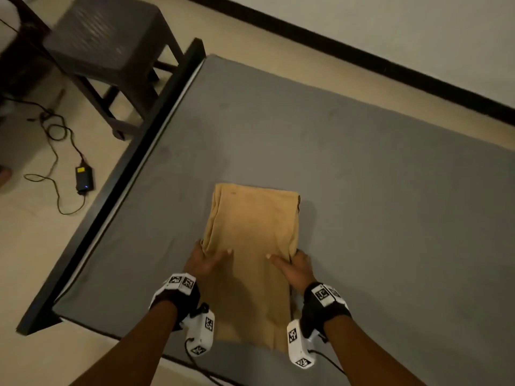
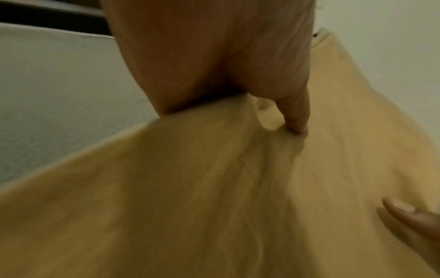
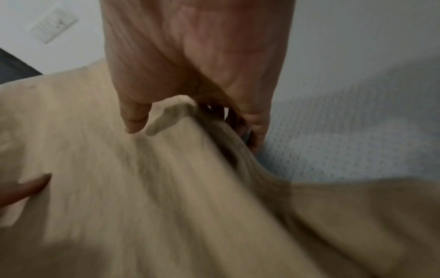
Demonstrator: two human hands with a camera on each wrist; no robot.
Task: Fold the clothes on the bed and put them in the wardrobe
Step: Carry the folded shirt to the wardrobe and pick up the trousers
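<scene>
**Both hands on the tan garment**

The folded tan garment (image 1: pixel 252 246) lies lengthwise on the grey bed (image 1: pixel 376 176), near its front edge. The left hand (image 1: pixel 204 260) pinches its left edge, thumb on top, fingers tucked under. The right hand (image 1: pixel 296 267) grips the right edge likewise. A dark stool (image 1: pixel 111 37) stands beside the bed.

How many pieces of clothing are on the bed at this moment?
1: a tan folded garment near the mattress front edge, gripped by the left hand and right hand.
</scene>
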